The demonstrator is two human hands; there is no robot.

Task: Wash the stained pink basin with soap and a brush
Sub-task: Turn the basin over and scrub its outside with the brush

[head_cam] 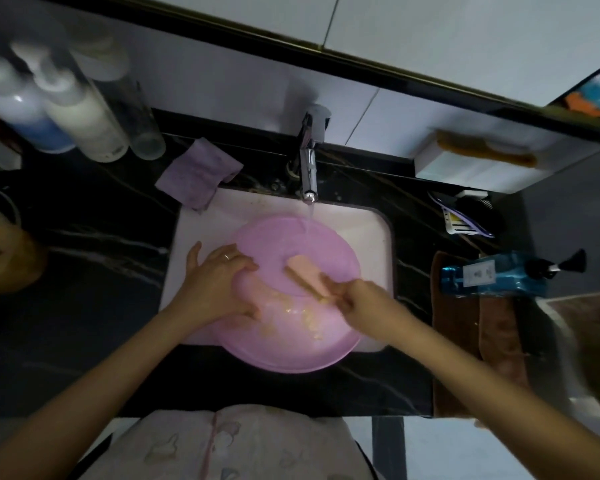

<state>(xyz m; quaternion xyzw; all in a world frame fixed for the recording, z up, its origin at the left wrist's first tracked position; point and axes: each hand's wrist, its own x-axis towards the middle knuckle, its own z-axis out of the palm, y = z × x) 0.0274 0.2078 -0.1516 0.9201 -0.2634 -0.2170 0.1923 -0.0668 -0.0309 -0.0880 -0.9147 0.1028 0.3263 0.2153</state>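
Observation:
The pink basin (321,355) sits tilted in the white sink (201,223), with yellowish stains (305,317) on its near inner wall. Water from the chrome tap (308,174) streams onto its far rim. My right hand (364,299) grips the handle of a wooden brush (303,273) whose head lies on the basin floor. My left hand (219,282) rests on the basin's left rim, fingers spread over the inner wall, steadying it. No soap bar is visible.
A purple cloth (198,173) hangs over the sink's back-left corner. Several bottles (73,116) stand at the far left. A blue pump bottle (499,273) lies on brown towels (478,327) at right. Another brush (485,150) lies on a white box.

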